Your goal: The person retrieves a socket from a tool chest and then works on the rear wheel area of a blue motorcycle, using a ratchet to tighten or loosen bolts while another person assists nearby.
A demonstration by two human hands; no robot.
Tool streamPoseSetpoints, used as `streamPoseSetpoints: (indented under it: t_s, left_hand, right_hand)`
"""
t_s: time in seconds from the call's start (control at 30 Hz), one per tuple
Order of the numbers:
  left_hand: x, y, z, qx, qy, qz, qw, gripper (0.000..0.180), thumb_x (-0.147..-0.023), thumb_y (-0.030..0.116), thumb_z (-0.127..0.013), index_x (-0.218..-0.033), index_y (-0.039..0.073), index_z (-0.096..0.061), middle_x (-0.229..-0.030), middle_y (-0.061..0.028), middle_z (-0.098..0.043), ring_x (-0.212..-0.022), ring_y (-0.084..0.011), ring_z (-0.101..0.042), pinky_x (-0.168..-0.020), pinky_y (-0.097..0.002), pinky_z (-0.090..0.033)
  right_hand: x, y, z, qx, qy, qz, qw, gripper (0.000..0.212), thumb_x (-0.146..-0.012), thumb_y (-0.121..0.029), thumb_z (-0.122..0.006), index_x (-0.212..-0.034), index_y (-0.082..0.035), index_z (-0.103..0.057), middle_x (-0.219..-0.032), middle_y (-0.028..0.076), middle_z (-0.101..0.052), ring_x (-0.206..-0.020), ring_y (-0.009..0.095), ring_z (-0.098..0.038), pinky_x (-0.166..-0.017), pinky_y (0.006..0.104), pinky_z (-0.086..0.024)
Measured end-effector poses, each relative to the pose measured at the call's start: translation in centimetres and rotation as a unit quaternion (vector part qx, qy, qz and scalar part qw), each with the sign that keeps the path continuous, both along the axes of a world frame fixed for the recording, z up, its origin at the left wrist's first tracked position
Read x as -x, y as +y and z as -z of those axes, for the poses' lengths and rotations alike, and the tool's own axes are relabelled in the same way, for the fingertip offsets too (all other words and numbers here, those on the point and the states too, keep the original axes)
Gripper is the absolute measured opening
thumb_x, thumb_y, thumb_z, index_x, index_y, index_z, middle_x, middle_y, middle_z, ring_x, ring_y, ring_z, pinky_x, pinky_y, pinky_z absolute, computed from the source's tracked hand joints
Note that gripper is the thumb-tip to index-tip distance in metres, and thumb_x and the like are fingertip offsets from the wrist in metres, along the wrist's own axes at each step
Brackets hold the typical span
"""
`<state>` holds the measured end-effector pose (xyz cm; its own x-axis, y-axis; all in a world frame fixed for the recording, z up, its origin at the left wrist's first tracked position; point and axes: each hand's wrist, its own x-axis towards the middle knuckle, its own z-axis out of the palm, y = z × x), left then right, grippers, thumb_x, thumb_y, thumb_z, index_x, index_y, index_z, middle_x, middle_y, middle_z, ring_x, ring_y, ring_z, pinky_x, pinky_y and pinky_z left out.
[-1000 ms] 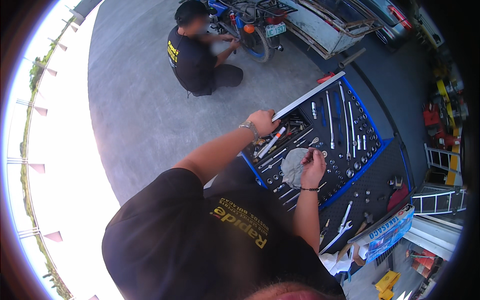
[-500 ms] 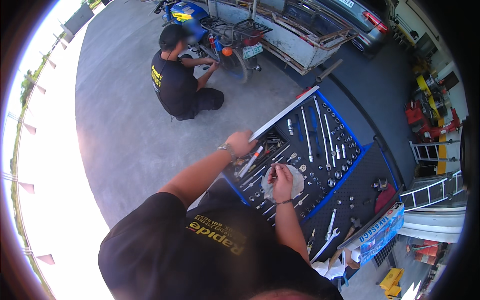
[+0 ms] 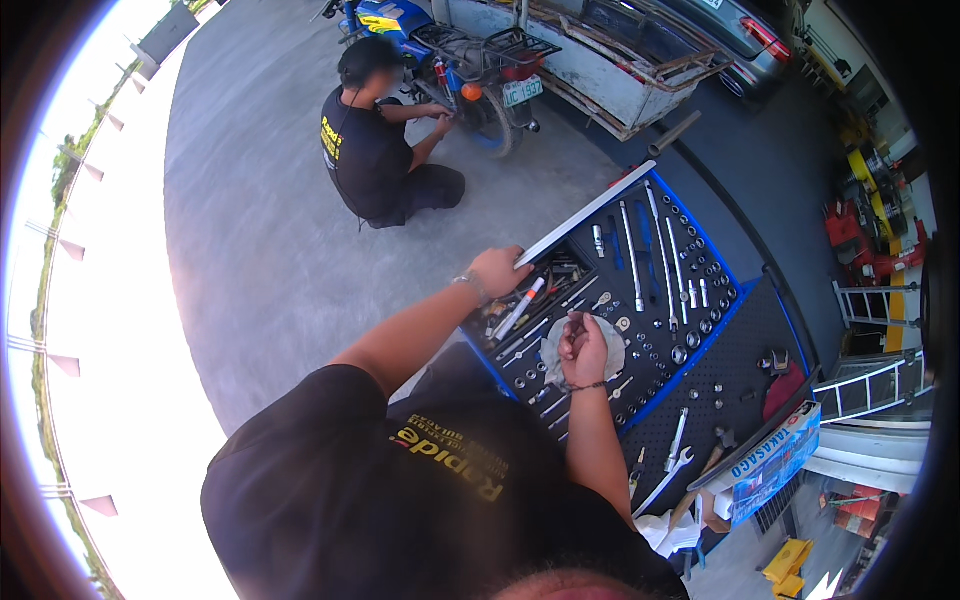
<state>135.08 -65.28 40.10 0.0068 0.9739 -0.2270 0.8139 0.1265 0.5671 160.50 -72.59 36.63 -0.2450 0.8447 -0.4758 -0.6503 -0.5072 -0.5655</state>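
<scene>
An open tool drawer (image 3: 641, 392), blue-rimmed with a black liner, holds sockets, ratchets and extension bars in rows. My left hand (image 3: 500, 273) rests at the near end of its silver front edge (image 3: 590, 213), fingers curled over the edge. Above the drawer hovers my right hand (image 3: 584, 348), its fingers curled inward; whatever they hold, if anything, is hidden. Behind that hand lies a pale, crumpled, roundish piece (image 3: 614, 352) that looks like a cloth. Beside my left hand, a white marker-like tube (image 3: 521, 308) with an orange band lies on a compartment of loose small tools.
Across the cart top (image 3: 735, 400) lie a combination wrench (image 3: 664, 482), a hammer (image 3: 722, 440) and a blue box (image 3: 770, 465). A co-worker (image 3: 385, 150) squats by a blue motorcycle (image 3: 470, 70) with a sidecar. Ladders (image 3: 870, 387) stand at right.
The whole view has shifted slightly, so the scene sits farther right. My left hand stays at the drawer edge, and my right hand remains curled over the pale piece.
</scene>
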Motion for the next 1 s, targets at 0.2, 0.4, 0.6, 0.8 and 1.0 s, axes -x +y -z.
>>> streamPoseSetpoints:
  t_s: [0.2,0.4,0.6,0.8,1.0]
  left_hand:
    - [0.0,-0.5,0.0,0.012,-0.010,-0.003,1.000,0.049,-0.099,0.045,-0.064,-0.130,0.007,-0.069,-0.107,-0.0219,-0.077,-0.104,-0.0411,-0.072,-0.095,-0.0499,-0.056]
    - [-0.1,-0.7,0.2,-0.008,-0.009,0.005,1.000,0.047,-0.099,0.044,-0.065,-0.126,0.007,-0.071,-0.105,-0.0229,-0.076,-0.103,-0.0415,-0.072,-0.093,-0.0502,-0.056]
    - [-0.1,-1.1,0.3,-0.018,-0.003,0.006,1.000,0.048,-0.098,0.046,-0.065,-0.124,0.006,-0.072,-0.105,-0.0237,-0.076,-0.102,-0.0420,-0.072,-0.093,-0.0499,-0.056]
    - [-0.2,-0.9,0.7,0.013,0.015,-0.002,1.000,0.051,-0.097,0.051,-0.064,-0.122,0.007,-0.073,-0.105,-0.0240,-0.076,-0.103,-0.0416,-0.073,-0.094,-0.0505,-0.056]
    - [-0.2,-1.2,0.6,0.014,0.011,0.001,1.000,0.052,-0.096,0.052,-0.065,-0.118,0.005,-0.073,-0.105,-0.0248,-0.076,-0.103,-0.0419,-0.073,-0.093,-0.0505,-0.056]
  right_hand:
    - [0.7,-1.3,-1.6,-0.125,-0.012,-0.014,0.992,0.030,-0.108,-0.028,-0.051,-0.112,-0.002,-0.066,-0.083,0.008,-0.060,-0.056,0.016,-0.051,-0.050,0.0275,-0.038]
    - [0.3,-1.5,-2.5,-0.135,0.015,-0.012,0.991,0.030,-0.108,-0.025,-0.051,-0.115,0.000,-0.065,-0.088,0.010,-0.061,-0.066,0.017,-0.056,-0.051,0.0273,-0.040]
    - [0.2,-1.7,-3.0,-0.134,0.052,-0.043,0.989,0.030,-0.106,-0.023,-0.054,-0.119,0.002,-0.065,-0.094,0.010,-0.063,-0.075,0.018,-0.061,-0.055,0.0268,-0.043]
    - [0.1,-2.1,-4.0,-0.140,0.066,-0.147,0.977,0.034,-0.105,-0.022,-0.052,-0.128,0.001,-0.063,-0.101,0.009,-0.067,-0.080,0.018,-0.064,-0.059,0.0278,-0.047]
    - [1.3,-1.8,-4.8,-0.169,0.044,-0.199,0.964,0.041,-0.104,-0.024,-0.053,-0.138,-0.001,-0.058,-0.107,0.009,-0.067,-0.086,0.018,-0.067,-0.062,0.0287,-0.051]
